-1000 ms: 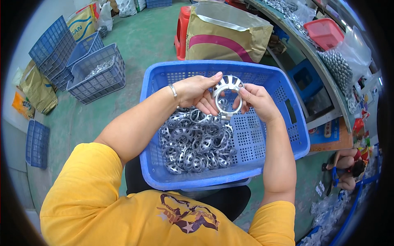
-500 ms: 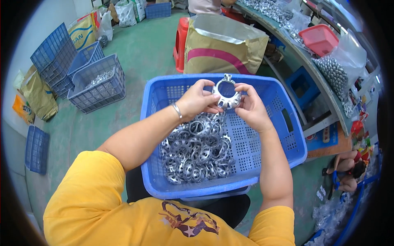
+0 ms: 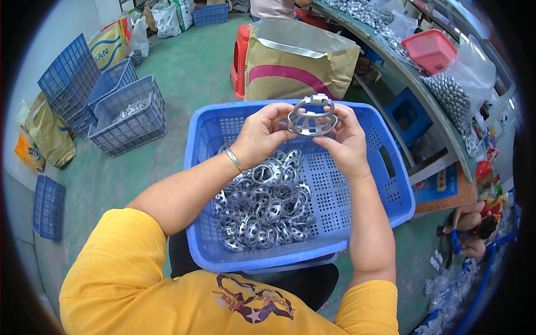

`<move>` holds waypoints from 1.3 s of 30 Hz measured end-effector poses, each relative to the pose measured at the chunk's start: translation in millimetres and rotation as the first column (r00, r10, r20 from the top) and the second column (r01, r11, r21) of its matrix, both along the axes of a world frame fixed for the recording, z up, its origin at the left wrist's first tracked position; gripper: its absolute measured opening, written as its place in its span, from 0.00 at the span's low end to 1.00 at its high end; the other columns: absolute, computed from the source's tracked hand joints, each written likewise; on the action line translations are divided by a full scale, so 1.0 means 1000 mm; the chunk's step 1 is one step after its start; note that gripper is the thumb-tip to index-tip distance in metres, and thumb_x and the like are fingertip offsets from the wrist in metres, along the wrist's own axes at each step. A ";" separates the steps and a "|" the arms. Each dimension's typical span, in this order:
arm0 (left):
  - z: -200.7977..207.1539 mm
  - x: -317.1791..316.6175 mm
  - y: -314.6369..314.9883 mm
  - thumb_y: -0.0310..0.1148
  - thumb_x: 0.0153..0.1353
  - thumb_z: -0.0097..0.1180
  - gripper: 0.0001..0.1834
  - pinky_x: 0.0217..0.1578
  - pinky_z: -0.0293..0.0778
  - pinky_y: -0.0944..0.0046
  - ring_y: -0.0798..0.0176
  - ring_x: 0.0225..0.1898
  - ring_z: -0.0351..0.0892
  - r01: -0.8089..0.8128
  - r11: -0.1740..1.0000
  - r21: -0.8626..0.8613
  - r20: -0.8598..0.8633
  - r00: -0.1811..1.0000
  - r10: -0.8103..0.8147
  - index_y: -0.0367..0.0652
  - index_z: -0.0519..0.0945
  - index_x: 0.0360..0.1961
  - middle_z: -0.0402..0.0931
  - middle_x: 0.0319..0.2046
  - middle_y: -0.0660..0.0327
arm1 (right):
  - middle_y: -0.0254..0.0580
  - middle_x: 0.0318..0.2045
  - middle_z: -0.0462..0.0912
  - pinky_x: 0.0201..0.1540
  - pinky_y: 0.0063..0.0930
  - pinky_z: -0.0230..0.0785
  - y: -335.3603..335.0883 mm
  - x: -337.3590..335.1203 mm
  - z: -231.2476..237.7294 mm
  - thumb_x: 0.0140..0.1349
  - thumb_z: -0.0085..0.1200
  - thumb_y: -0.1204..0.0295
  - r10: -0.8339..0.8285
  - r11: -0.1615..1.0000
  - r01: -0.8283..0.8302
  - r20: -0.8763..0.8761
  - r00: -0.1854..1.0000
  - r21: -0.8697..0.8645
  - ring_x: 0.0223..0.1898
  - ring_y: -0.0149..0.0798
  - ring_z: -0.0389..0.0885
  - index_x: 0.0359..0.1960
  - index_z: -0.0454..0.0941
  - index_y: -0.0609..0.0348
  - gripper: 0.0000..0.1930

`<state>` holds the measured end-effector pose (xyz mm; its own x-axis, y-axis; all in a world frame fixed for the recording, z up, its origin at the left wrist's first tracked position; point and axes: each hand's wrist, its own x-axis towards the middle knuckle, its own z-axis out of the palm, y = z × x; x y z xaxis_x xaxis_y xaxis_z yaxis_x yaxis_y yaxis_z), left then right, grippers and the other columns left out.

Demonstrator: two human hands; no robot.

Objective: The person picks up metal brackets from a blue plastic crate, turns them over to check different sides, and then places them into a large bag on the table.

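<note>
Above the far part of the blue plastic basket, a silver slotted metal ring is held between both hands. It has a small block-like fitting at its top and now looks tilted, with two hoops showing. My left hand pinches its left side with thumb and fingers. On the opposite side my right hand grips it the same way. A heap of similar metal rings fills the left half of the basket, whose perforated floor shows at the right.
Beyond the basket stand a large brown bag and a red stool. A workbench with metal parts and a pink tray runs along the right. Grey-blue crates stand at left. Other people are at the far edge and lower right.
The ring has been turned in my fingers, from facing me with its round opening to a tilted view of its hoops. Both hands still hold it.
</note>
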<state>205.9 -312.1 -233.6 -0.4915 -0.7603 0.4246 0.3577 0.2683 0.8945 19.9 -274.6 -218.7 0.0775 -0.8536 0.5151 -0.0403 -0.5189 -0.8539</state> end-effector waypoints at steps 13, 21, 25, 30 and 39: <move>0.009 0.001 0.010 0.14 0.47 0.54 0.22 0.46 0.70 0.66 0.65 0.46 0.71 -0.066 0.989 -0.131 0.061 0.995 0.075 0.36 0.66 0.45 0.68 0.46 0.54 | 0.35 0.38 0.71 0.44 0.20 0.66 0.007 -0.001 0.005 0.39 0.55 0.90 0.038 0.999 -0.038 0.019 0.999 -0.002 0.40 0.28 0.71 0.39 0.68 0.60 0.23; 0.007 0.001 0.010 0.16 0.47 0.55 0.21 0.44 0.71 0.66 0.65 0.43 0.72 -0.074 0.992 -0.099 0.053 0.995 0.080 0.36 0.67 0.45 0.70 0.43 0.56 | 0.37 0.38 0.73 0.44 0.21 0.68 0.007 -0.001 0.006 0.41 0.57 0.87 0.063 0.995 -0.065 0.021 0.998 0.070 0.40 0.28 0.73 0.40 0.67 0.60 0.22; 0.008 -0.001 0.012 0.15 0.47 0.54 0.20 0.46 0.71 0.65 0.64 0.45 0.71 -0.103 0.979 -0.178 0.052 0.992 0.114 0.36 0.68 0.43 0.70 0.45 0.54 | 0.38 0.38 0.73 0.42 0.20 0.67 0.008 0.003 0.007 0.43 0.57 0.86 0.045 0.998 -0.046 0.027 0.999 0.043 0.40 0.27 0.73 0.39 0.67 0.60 0.20; 0.007 -0.002 0.013 0.14 0.46 0.55 0.18 0.47 0.70 0.65 0.63 0.47 0.70 -0.157 0.931 -0.330 0.033 0.983 0.178 0.35 0.70 0.41 0.69 0.45 0.53 | 0.38 0.35 0.74 0.40 0.19 0.68 0.006 0.004 0.007 0.46 0.55 0.85 0.029 0.998 -0.029 -0.001 1.000 0.057 0.38 0.27 0.74 0.38 0.67 0.62 0.17; 0.017 -0.005 0.027 0.14 0.37 0.56 0.18 0.42 0.71 0.64 0.59 0.42 0.74 -0.252 0.653 -0.714 0.064 0.906 0.419 0.40 0.73 0.33 0.73 0.40 0.56 | 0.40 0.29 0.76 0.24 0.15 0.70 0.007 0.006 0.004 0.52 0.49 0.83 -0.002 0.989 -0.015 0.112 0.994 0.148 0.25 0.26 0.76 0.35 0.67 0.63 0.09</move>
<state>200.4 -285.0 -216.9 -0.3983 -0.4350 0.8075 -0.0487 0.8892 0.4550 25.9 -268.0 -214.2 0.0327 -0.9208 0.3887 0.0627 -0.3862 -0.9203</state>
